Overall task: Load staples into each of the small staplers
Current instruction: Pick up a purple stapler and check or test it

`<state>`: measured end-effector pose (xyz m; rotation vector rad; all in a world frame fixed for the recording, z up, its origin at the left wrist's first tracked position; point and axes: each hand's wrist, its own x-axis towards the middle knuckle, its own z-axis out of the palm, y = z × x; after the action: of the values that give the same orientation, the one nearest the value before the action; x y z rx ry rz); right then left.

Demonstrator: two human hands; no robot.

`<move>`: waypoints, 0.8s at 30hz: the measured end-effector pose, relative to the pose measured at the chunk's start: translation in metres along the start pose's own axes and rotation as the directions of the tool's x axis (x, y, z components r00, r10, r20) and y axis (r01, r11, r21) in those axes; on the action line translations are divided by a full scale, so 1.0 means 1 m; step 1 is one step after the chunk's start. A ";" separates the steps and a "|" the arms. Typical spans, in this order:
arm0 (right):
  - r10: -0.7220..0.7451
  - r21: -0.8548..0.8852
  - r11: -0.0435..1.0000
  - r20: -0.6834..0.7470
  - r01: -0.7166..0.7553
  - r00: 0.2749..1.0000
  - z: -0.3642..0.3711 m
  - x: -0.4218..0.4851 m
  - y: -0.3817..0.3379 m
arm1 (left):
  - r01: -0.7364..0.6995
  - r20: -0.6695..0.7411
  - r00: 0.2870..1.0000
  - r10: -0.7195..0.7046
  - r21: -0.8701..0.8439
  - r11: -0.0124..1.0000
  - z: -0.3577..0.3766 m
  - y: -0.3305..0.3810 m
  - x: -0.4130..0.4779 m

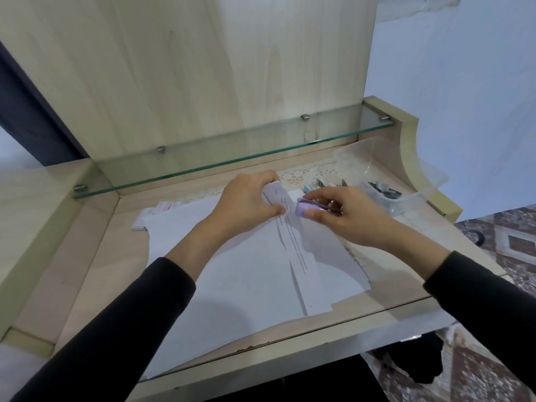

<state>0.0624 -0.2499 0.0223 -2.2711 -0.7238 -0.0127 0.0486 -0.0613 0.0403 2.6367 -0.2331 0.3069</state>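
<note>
Lilac stapler (304, 210) — pinched in the right hand (345, 219) — lies end-on against the folded paper (278, 193) the left hand (246, 204) grips.

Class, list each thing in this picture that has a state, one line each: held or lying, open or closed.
Small lilac plastic stapler: held in the right hand, at the paper's edge.
Printed white paper sheets: on the desk, top end pinched by the left hand.
Clear plastic box: open.

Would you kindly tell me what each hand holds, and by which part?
The left hand pinches the papers at their far end; the right hand grips the purple stapler round its body.
</note>
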 end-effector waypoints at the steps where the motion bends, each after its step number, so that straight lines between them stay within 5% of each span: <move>1: 0.004 -0.010 1.000 0.007 -0.003 1.000 0.003 0.001 -0.002 | -0.009 -0.014 1.000 0.009 0.007 1.000 0.000 0.001 -0.001; 24: -0.055 -0.195 0.979 0.056 0.065 0.997 0.018 0.006 -0.011 | -0.103 -0.048 0.994 0.101 -0.041 0.994 -0.009 -0.002 -0.012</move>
<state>0.0586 -0.2284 0.0175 -2.4436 -0.8498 -0.0585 0.0357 -0.0536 0.0442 2.5767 -0.3567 0.3914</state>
